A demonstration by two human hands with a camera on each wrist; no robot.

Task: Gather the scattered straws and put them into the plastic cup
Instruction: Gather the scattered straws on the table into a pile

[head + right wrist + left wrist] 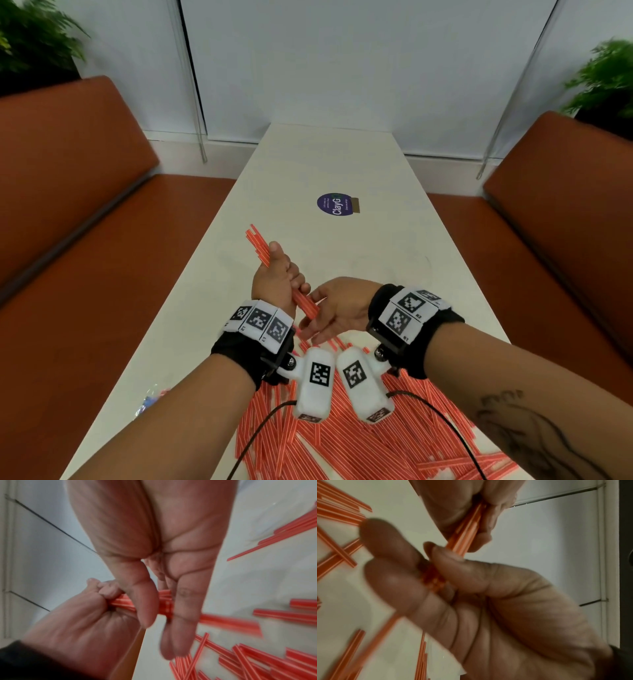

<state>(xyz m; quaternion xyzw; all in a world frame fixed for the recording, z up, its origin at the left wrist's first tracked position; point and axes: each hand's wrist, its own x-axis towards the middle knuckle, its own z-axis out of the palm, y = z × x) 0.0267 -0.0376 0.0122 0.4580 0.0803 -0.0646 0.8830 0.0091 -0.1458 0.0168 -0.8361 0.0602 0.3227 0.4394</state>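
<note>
My left hand (279, 274) grips a bundle of red-and-white striped straws (262, 248) in a fist, held above the white table (325, 164) and slanting away to the upper left. My right hand (325, 313) meets the bundle's near end, which sits pinched between its thumb and straight fingers. The left wrist view shows the fist (462, 507) on the bundle (465, 534) and the right hand's thumb (453, 563) on its end. Many loose straws (325, 445) lie in a heap on the near table. No plastic cup is in view.
A round purple sticker (335, 205) lies on the far table. Orange benches (68, 222) (565, 222) flank both long sides. Something clear and crinkly with blue in it (150, 401) sits at the table's near left edge. Black cables cross the straw heap.
</note>
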